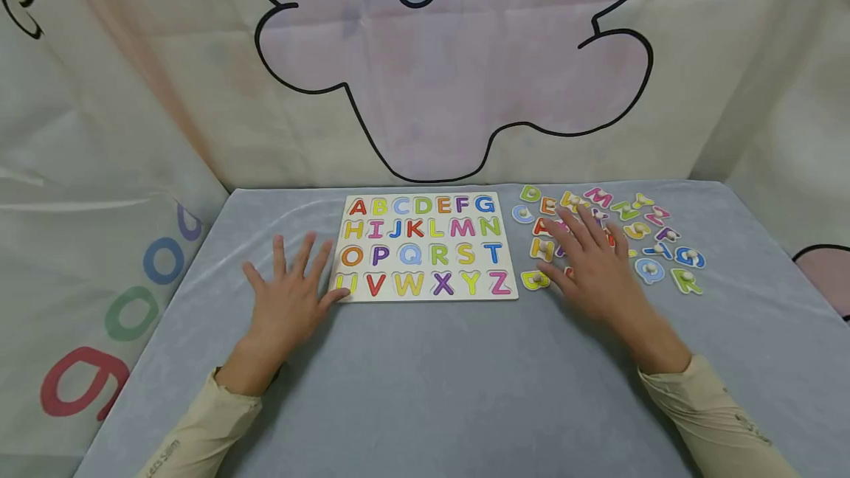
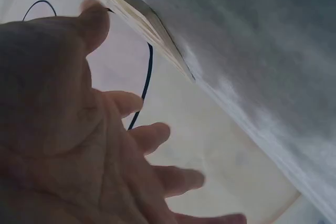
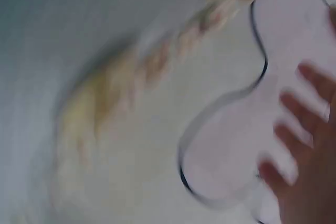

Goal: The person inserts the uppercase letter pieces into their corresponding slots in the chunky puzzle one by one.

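Head view shows an alphabet board (image 1: 394,254), which lies flat on the blue-grey cloth (image 1: 458,389), with four rows of coloured letters from A to Z. The left hand (image 1: 285,308) has its fingers spread, and its thumb reaches over the lower left corner of the board, beside the letter U; whether it touches there, I cannot tell. To the right of the board lie many loose letter pieces with small knobs, among them a green R (image 1: 686,280) and a blue Q (image 1: 649,270). Above part of them is the right hand (image 1: 598,271), palm down, fingers apart; I cannot tell if it touches any. In right wrist view these pieces are blurred. Both forearms wear beige sleeves (image 1: 717,419).
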The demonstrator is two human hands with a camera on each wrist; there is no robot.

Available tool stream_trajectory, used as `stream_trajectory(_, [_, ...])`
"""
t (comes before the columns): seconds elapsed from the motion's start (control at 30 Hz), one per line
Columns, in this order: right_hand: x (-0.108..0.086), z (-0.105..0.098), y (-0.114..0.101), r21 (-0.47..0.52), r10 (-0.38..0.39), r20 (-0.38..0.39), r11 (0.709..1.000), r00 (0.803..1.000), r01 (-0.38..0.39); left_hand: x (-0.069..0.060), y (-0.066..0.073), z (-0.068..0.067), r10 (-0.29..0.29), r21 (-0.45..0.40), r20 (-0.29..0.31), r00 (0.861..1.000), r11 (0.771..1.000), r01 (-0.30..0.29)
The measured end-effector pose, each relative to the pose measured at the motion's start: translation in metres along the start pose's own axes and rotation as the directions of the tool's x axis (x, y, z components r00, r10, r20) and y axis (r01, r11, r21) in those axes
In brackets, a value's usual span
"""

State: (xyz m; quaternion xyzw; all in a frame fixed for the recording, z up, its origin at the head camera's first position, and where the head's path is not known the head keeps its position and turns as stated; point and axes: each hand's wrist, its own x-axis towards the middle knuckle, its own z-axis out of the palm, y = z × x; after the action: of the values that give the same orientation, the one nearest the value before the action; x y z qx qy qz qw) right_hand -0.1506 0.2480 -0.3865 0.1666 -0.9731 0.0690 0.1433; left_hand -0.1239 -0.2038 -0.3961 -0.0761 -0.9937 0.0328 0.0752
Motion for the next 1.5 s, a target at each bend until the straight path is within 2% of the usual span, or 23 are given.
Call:
stream_trajectory(0.13, [0.009,-0.017,0.006,-0.041,-0.007,-0.033,0.999,0.999,0.006,0.0,-0.001,-0.001,-0.003,-0.023,0.064,0.998,1.0,0.005])
stream_trajectory(0.23, [0.017,-0.03,0.009,-0.006,0.032,-0.025,0.999,0.999,-0.032,-0.001,-0.002,0.0,0.009,-0.045,0.109,0.994,0.999,-0.004])
stream_trajectory(0.4, [0.039,-0.051,0.009,0.14,0.06,0.004,0.988,0.998,-0.06,-0.003,-0.005,0.0,0.033,-0.047,0.139,0.99,0.999,-0.027])
stream_trajectory(0.47, [0.048,-0.057,0.008,0.211,0.076,0.033,0.974,0.997,-0.081,-0.003,-0.006,-0.001,0.047,-0.035,0.144,0.988,0.998,-0.043])
stream_trajectory(0.53, [0.056,-0.06,0.007,0.274,0.098,0.081,0.954,0.992,-0.117,-0.001,-0.006,-0.001,0.06,-0.049,0.174,0.983,0.997,-0.052])
stream_trajectory(0.63, [0.062,-0.054,0.01,0.341,0.138,0.168,0.921,0.976,-0.189,0.001,-0.005,0.001,0.077,-0.099,0.244,0.967,0.994,-0.054])
stream_trajectory(0.7, [0.065,-0.045,0.013,0.351,0.146,0.223,0.91,0.964,-0.219,0.001,-0.005,0.003,0.077,-0.136,0.28,0.957,0.99,-0.04])
stream_trajectory(0.83, [0.066,-0.022,0.021,0.337,0.156,0.327,0.902,0.932,-0.269,0.002,-0.006,0.005,0.075,-0.162,0.278,0.958,0.986,-0.03])
stream_trajectory(1.0, [0.069,-0.002,0.027,0.302,0.171,0.386,0.905,0.907,-0.299,0.004,-0.01,0.004,0.078,-0.196,0.281,0.957,0.98,-0.022])
stream_trajectory(1.2, [0.072,0.008,0.031,0.265,0.15,0.378,0.928,0.913,-0.262,0.009,-0.011,-0.002,0.068,-0.272,0.319,0.945,0.962,0.023])
stream_trajectory(1.4, [0.074,0.009,0.035,0.258,0.152,0.372,0.931,0.916,-0.259,0.014,-0.011,-0.009,0.085,-0.304,0.27,0.959,0.953,0.001])
stream_trajectory(1.5, [0.076,0.01,0.037,0.259,0.149,0.379,0.93,0.913,-0.26,0.016,-0.011,-0.011,0.08,-0.319,0.271,0.959,0.948,0.011])
